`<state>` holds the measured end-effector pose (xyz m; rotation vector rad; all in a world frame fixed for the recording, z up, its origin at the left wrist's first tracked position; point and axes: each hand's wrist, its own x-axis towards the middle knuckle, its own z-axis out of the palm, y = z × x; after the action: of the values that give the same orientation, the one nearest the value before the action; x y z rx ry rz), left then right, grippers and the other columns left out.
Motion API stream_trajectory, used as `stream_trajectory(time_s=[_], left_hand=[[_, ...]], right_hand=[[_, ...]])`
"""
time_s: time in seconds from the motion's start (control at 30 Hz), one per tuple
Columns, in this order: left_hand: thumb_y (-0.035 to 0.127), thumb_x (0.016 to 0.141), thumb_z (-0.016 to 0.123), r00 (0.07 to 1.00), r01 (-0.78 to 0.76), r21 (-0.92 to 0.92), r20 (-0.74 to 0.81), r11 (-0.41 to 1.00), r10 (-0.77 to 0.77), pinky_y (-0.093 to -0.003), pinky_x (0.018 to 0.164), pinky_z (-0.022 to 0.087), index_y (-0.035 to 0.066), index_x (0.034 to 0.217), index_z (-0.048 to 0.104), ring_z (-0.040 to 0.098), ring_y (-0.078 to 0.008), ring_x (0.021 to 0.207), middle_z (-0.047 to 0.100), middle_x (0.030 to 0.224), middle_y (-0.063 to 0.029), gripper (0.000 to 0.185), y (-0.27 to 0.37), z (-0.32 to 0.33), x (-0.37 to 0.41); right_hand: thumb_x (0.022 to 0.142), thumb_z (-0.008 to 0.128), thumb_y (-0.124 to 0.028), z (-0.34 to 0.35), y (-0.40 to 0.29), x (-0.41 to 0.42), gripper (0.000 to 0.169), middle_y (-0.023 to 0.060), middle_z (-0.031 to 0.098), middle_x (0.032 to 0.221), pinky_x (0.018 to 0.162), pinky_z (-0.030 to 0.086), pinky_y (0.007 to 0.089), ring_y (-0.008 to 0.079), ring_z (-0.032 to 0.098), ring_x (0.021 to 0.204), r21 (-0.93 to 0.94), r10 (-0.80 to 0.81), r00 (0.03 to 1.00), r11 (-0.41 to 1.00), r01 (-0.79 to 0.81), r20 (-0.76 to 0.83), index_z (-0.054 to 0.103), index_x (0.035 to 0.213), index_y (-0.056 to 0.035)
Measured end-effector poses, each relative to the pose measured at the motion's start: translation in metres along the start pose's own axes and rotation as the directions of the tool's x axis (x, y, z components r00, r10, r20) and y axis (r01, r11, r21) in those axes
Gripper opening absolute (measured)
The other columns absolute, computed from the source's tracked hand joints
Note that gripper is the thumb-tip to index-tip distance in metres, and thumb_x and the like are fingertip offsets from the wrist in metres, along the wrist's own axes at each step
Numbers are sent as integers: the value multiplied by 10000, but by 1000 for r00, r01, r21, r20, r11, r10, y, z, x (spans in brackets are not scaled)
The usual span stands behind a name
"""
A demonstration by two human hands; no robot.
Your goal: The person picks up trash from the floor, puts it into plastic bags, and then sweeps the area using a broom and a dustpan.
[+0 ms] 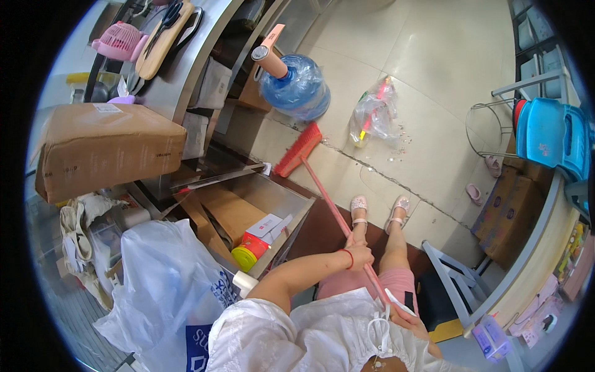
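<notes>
A broom with a red bristle head (300, 149) and a long pink handle (329, 201) slants from the floor up to my body. Around the middle of that handle is my left hand (360, 255), a red string bracelet on its wrist. My right hand (403, 318) grips the handle's upper end, near my waist. The bristles rest on the tiles beside a blue water bottle (297, 90) topped with a pink pump (271, 60). A clear plastic bag (375, 111) with a pink and yellow stick lies farther right, with small crumbs of debris (402, 144) next to it.
At left are an open metal drawer (279, 181), a cardboard box (111, 149) and a large white plastic bag (167, 274). At right stand a blue plastic stool (548, 132), brown cartons (511, 209) and a table (534, 260). A cracked seam (386, 172) crosses the floor.
</notes>
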<state>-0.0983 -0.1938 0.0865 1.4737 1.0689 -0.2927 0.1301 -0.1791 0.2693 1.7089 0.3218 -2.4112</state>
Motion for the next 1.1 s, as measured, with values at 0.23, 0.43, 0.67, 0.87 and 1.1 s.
stream_trajectory(time_s=[0.23,0.43,0.67,0.87,1.1], left_hand=[[129,660,595,896,-193,-145,-430,970,114,-600,973,107,178,747,657,489,-251,976,600,823,-27,118,116,0,9],[144,654,621,733,-219,-220,-681,951,11,-534,953,176,187,711,651,486,-206,975,582,751,21,77,123,-23,-1],[220,716,610,589,256,-145,-761,956,-274,-414,841,327,176,774,649,524,-253,894,591,824,-68,82,-11,-27,21],[233,755,599,539,58,-421,-750,905,-384,-454,887,281,187,840,613,455,-313,1024,574,871,-61,97,43,-8,73],[196,787,562,182,-4,-379,-910,926,-372,-456,820,288,188,795,609,466,-301,940,532,780,-83,48,77,-36,114]], right_hand=[[817,527,0,-16,-69,-127,449,4,571,868,593,399,184,58,503,680,-531,-72,967,844,-72,-245,431,1256,-20],[720,621,-41,-31,-107,-130,400,-34,511,583,494,410,208,41,472,516,-832,-290,946,553,42,-146,561,1114,-8],[795,554,-99,7,-154,3,409,-4,453,502,370,337,220,53,388,393,-837,-146,976,505,212,159,513,1202,-84],[716,563,-117,-34,-181,-18,432,179,586,692,577,461,331,282,563,543,-912,-282,873,-221,345,398,546,1147,-121],[734,525,-113,-39,-226,-55,339,168,603,724,636,473,409,333,580,654,-866,-337,867,-464,187,368,597,1061,-162]])
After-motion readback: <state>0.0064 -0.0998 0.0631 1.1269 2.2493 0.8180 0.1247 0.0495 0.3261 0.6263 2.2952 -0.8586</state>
